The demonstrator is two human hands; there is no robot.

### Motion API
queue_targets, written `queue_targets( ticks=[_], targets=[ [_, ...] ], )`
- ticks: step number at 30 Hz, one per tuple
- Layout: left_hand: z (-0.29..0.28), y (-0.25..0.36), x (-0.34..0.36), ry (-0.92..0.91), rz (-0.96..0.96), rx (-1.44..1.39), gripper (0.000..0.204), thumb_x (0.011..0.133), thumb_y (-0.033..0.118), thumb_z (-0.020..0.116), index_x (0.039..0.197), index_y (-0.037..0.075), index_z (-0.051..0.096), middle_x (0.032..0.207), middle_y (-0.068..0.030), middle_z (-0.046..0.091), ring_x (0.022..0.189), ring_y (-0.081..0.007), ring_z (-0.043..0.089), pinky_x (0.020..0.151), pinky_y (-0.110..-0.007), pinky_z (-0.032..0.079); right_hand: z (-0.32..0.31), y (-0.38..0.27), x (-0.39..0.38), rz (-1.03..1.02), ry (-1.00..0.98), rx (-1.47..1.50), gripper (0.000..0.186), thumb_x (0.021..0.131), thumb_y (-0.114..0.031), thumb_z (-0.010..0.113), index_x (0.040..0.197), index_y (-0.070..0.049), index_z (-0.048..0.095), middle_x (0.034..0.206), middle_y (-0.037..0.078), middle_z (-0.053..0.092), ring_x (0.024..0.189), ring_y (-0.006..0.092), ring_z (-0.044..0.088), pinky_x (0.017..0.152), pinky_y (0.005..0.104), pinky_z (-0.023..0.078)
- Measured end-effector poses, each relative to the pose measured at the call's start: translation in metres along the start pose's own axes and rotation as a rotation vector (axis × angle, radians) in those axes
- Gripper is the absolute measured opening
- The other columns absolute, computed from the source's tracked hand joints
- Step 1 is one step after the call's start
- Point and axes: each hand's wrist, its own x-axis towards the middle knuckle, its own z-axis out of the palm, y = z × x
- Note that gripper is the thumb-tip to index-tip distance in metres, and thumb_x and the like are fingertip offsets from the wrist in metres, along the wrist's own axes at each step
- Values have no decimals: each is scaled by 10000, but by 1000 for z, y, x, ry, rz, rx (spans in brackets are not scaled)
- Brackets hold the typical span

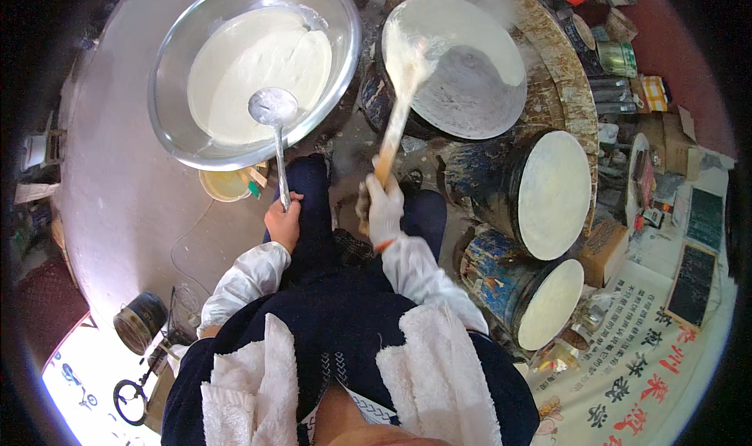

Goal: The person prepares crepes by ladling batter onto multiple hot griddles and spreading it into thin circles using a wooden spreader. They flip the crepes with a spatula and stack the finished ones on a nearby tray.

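My bare left hand (283,225) is closed round the handle of a metal ladle (273,105). The ladle's bowl is above the near rim of a wide steel basin (167,133), which holds pale batter (243,70). In a white glove, my right hand (382,209) grips a wooden-handled spreader (395,131). Its far end is coated with batter and smeared by motion, over the left part of a round griddle (470,101). Pale batter (462,27) covers the far and left parts of this plate, while its near right part shows dark grey.
Two more round griddles, one (554,195) and a nearer one (551,305), stand to the right on drum-like stoves, covered with pale sheets. A yellowish tub (223,186) sits under the basin's near edge. Cardboard boxes (605,252) and a printed banner (627,368) are farther right.
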Motion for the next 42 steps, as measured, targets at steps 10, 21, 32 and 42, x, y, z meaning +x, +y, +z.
queue_targets(
  ticks=[10, 21, 32, 42],
  targets=[
    [-13, -2, 7, -11, 132, -12, 187, 867, 148, 618, 947, 43, 750, 711, -49, 659, 664, -125, 600, 656, -292, 473, 114, -47, 112, -232, 13, 50, 340, 1041, -367, 507, 1325, -184, 547, 680, -18, 543, 416, 91, 435, 350, 266, 365],
    [-14, 0, 5, 27, 156, -29, 192, 886, 165, 620, 952, 50, 759, 753, -57, 694, 699, -136, 633, 686, -300, 493, 2, -34, 7, -47, 237, 45, 323, 1042, -371, 494, 1344, -269, 550, 732, -15, 526, 444, 96, 411, 371, 291, 360],
    [0, -6, -3, 28, 197, 50, 225, 889, 234, 624, 934, 67, 767, 698, -70, 669, 667, -150, 626, 658, -333, 479, -5, -24, 9, -113, 124, -212, 414, 1026, -326, 531, 1412, -176, 541, 716, 2, 584, 476, 94, 497, 391, 273, 422],
    [19, -6, -10, -11, 175, 104, 252, 889, 260, 629, 955, 57, 762, 802, -117, 709, 779, -195, 671, 759, -331, 498, -114, -83, -3, -61, 38, -318, 294, 1032, -297, 517, 1201, -66, 581, 851, 126, 657, 561, 218, 597, 502, 357, 515]
  ],
)
